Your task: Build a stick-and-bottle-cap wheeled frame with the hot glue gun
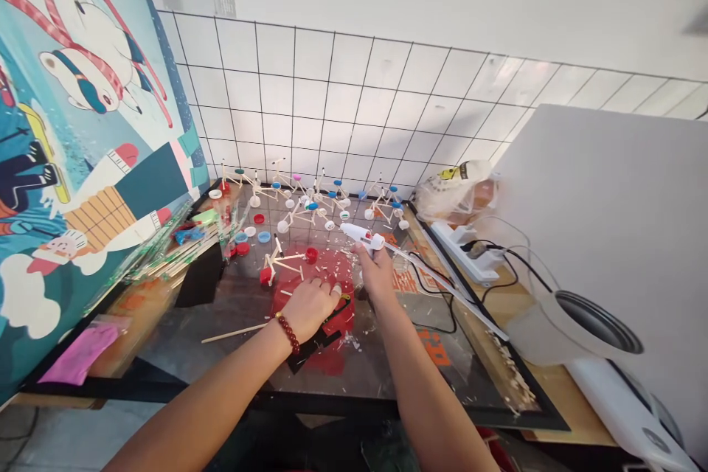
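My right hand (376,271) is wrapped round a white glue gun (362,237), whose nozzle points up and left. Lower and to the left, my left hand (310,306) is over the red area (340,265) of the glass board, its fingers close together; what they hold, if anything, is hidden. Just beyond it stands a small stick frame (283,259) with a red cap (266,276) at its lower left and another red cap (311,256) to its right. Black pieces (313,349) lie beneath my left wrist. A wooden stick (233,333) lies left of that wrist.
Several stick-and-cap models (315,205) stand at the back before a wire grid (313,96). Bagged sticks (166,247) and a pink packet (82,354) lie left. At right are a power strip (467,254), cables and a white roll (575,328).
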Demonstrator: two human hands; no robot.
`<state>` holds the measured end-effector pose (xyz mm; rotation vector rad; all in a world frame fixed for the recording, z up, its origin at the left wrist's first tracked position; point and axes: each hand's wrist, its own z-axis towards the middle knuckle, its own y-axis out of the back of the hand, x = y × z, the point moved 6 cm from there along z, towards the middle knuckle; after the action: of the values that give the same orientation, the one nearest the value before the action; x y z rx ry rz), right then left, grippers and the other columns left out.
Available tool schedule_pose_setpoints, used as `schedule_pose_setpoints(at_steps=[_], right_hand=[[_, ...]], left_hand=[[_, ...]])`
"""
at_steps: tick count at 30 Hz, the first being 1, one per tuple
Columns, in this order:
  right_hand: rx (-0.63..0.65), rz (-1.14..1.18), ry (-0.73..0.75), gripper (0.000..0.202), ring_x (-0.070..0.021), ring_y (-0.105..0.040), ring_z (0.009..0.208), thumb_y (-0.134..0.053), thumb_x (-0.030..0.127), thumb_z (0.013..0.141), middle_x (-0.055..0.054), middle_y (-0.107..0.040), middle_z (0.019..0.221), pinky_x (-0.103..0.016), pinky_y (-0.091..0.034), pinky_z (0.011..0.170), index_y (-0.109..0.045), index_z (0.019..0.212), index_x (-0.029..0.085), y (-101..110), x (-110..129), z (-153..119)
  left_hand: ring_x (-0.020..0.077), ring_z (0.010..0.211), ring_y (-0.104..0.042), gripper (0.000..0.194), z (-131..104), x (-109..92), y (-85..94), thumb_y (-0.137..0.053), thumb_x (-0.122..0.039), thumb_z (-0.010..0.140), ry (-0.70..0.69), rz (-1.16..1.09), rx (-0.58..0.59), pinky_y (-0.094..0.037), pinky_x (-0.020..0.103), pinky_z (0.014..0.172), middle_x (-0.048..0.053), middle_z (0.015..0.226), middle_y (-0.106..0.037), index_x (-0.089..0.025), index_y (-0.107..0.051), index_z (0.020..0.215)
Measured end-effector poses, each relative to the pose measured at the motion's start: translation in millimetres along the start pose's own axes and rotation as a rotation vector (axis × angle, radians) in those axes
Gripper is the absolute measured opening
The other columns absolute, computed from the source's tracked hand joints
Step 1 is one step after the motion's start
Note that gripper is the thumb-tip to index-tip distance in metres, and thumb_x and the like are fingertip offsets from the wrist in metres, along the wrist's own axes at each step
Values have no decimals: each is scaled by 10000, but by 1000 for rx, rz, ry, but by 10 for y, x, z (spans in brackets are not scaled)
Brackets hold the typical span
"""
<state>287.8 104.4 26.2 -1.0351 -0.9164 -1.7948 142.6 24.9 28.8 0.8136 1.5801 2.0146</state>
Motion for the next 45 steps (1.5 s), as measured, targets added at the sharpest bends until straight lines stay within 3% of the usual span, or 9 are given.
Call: schedule_pose_setpoints(at_steps=[5, 9, 12, 14, 17, 22, 30, 36, 45], right_hand=[[26, 37, 23, 358, -218, -619, 801, -596, 514, 844, -60, -727, 901, -339, -472, 758, -681, 911, 173, -7, 51, -12], [-31, 37, -1, 385, -208, -596, 765, -587, 533, 847, -48, -713, 851, -334, -462, 738, -675, 940, 170, 106, 38, 21], [-34, 77, -31, 391, -213, -600, 793, -579, 542, 843, -50, -713, 857, -334, -465, 752, -667, 936, 172, 133, 19, 43], [17, 130, -65, 390, -218, -612, 807, -585, 546, 832, -59, -718, 869, -335, -472, 759, -668, 910, 172, 84, 13, 41], [139, 227, -119, 410, -233, -638, 819, -589, 576, 822, -70, -728, 865, -337, -489, 757, -678, 872, 179, -39, 39, 6], [300, 392, -100, 409, -239, -655, 821, -626, 593, 819, -78, -732, 877, -340, -495, 755, -699, 830, 191, -157, 224, -108], [403, 524, -145, 430, -117, -440, 512, -670, 620, 788, -23, -642, 718, -235, -321, 444, -668, 787, 190, -224, 385, -290], [428, 512, -157, 445, -117, -422, 495, -685, 636, 756, 1, -586, 636, -234, -320, 440, -633, 779, 195, -254, 373, -332], [475, 428, -139, 455, -135, -445, 525, -621, 648, 800, -8, -583, 641, -258, -339, 490, -640, 766, 194, -272, 276, -363]], left_hand=[[247, 883, -641, 257, -122, -45, 41, -498, -123, 932, -56, -14, -81, -526, 385, 750, 100, 918, -684, -125, -594, 1170], [216, 846, -643, 369, -272, -250, 235, -491, -121, 936, -257, -97, -395, -548, 362, 724, 90, 922, -678, -114, -523, 1304], [191, 825, -659, 449, -379, -229, 430, -540, -78, 898, -305, -271, -634, -567, 325, 713, 74, 882, -684, -129, -502, 1343], [182, 859, -680, 515, -438, -39, 575, -575, -42, 858, -197, -456, -802, -582, 313, 757, 75, 924, -697, -166, -506, 1353], [182, 888, -719, 561, -564, 414, 724, -618, -34, 828, 104, -809, -1080, -597, 322, 813, 42, 937, -691, -242, -535, 1343], [157, 797, -729, 612, -701, 959, 687, -756, -131, 767, 446, -1391, -1349, -610, 321, 795, -21, 833, -674, -267, -553, 1328], [111, 682, -673, 692, -695, 1105, 561, -841, -156, 652, 644, -1663, -1366, -566, 207, 606, -15, 751, -713, -225, -586, 1292], [65, 551, -593, 707, -673, 1079, 547, -831, -167, 671, 625, -1630, -1307, -426, 144, 444, -13, 791, -719, -260, -566, 1320], [73, 613, -609, 700, -639, 1039, 498, -825, -177, 691, 623, -1625, -1236, -492, 166, 564, -13, 798, -718, -242, -549, 1330]])
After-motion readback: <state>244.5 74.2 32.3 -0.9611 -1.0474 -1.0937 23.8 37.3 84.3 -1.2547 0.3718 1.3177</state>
